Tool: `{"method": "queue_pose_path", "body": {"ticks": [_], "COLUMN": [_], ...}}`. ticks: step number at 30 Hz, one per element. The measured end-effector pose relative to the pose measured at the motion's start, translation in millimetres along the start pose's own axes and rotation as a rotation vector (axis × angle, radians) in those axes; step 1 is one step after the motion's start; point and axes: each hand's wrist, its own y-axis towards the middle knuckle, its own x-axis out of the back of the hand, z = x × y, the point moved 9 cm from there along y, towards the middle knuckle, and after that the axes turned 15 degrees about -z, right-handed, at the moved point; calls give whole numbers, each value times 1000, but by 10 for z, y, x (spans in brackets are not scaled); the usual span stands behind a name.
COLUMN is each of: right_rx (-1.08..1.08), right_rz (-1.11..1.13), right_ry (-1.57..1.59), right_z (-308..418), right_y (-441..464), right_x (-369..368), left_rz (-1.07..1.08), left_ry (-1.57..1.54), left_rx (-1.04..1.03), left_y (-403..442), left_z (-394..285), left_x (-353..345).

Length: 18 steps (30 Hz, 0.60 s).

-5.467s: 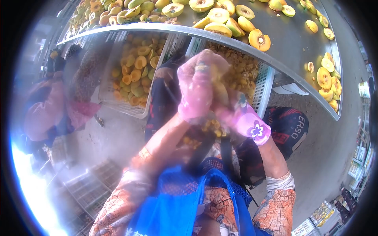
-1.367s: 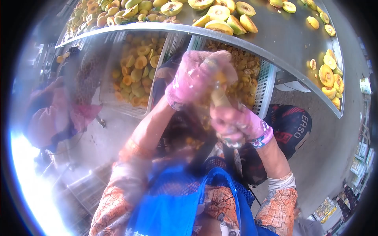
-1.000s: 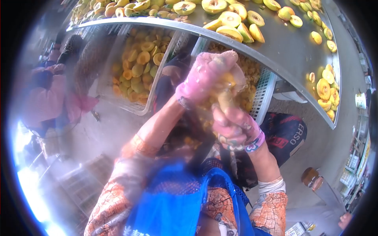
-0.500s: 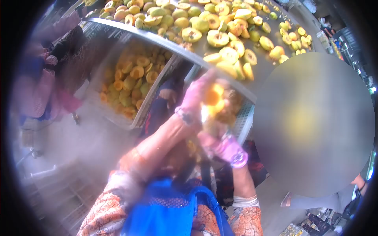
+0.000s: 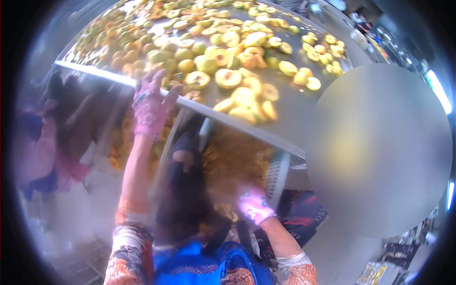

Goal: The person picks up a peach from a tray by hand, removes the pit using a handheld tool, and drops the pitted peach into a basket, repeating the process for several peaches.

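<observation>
Halved yellow peaches (image 5: 228, 78) with hollows or dark centres lie on a metal table (image 5: 294, 118) in front of me. My left hand (image 5: 153, 107), in a pink glove, reaches over the table's raised front edge near the peaches. Its fingers are stretched out and slightly apart, with nothing visible in them. Lower down, my right hand (image 5: 255, 205), also pink-gloved, is beside the crate (image 5: 279, 175) that stands under the table edge before me. Blurred orange-brown pieces (image 5: 235, 154) fill that crate. Motion smears my right fingers, so whether they hold anything is unclear.
A second crate of peach halves (image 5: 121, 147) stands left, partly behind my left arm. At far left is another person in pink sleeves (image 5: 40, 152). A large blurred disc (image 5: 380, 152) hides the right side. My blue apron (image 5: 190, 263) shows below.
My hands were close together over the crate, with a bright peach half between them. Now the left has moved up and left to the table edge; the right has dropped lower. The view has shifted.
</observation>
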Motion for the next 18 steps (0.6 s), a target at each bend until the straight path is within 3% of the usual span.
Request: {"method": "queue_pose_path", "body": {"ticks": [3, 4, 6, 8, 9, 10, 12, 13, 15, 18], "right_rx": [23, -33, -294, -692, -347, -343, -169, -159, -449, -435], "right_rz": [-32, -135, -45, -157, -129, -138, -377, -373, -20, 44], "right_ry": [137, 437, 466, 928, 377, 367, 276, 270, 702, 591], "right_z": [107, 7, 122, -64, -22, -41, 101, 127, 42, 24], "right_y": [-63, -123, -57, -77, 62, 59, 40, 12, -27, -44], "right_x": [-29, -199, 252, 233, 204, 147, 372, 435, 213, 283], "left_rz": [112, 154, 362, 258, 245, 345, 441, 401, 340, 313], "left_ry": [98, 142, 185, 81, 72, -54, -177, -275, -374, -1407], "left_rx": [-198, -263, -312, -338, -340, -282, -215, -104, 4, 840], "left_y": [169, 224, 142, 49, 20, -42, -87, -50, 34, -107], "left_z": [-545, -751, -1032, -1150, -1198, -1225, -1223, -1142, -1042, -646], "left_x": [-721, -932, -1193, -1562, -1557, -1600, -1601, -1528, -1372, -971]}}
